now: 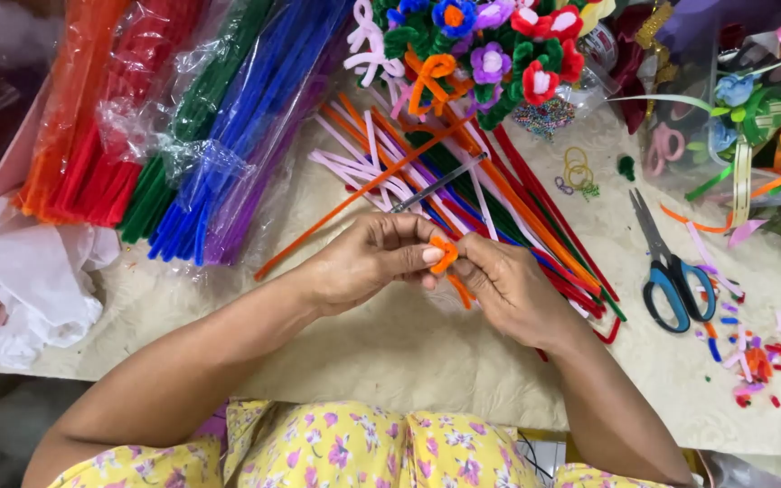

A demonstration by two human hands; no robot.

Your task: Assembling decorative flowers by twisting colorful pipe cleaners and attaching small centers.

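Left hand (368, 262) and right hand (499, 285) both pinch a fuzzy orange pipe cleaner (446, 256), curled into a loop, above a cream textured surface (409, 352).

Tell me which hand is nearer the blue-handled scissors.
Right. The right hand sits just left of the scissors; the left hand is farther off, beyond the orange pipe cleaner both pinch.

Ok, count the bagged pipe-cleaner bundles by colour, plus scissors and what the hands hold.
Orange bundle: 1
Red bundle: 1
Green bundle: 1
Blue bundle: 1
Purple bundle: 1
Scissors: 1
Orange pipe cleaner, in left hand and right hand: 1
Total: 7
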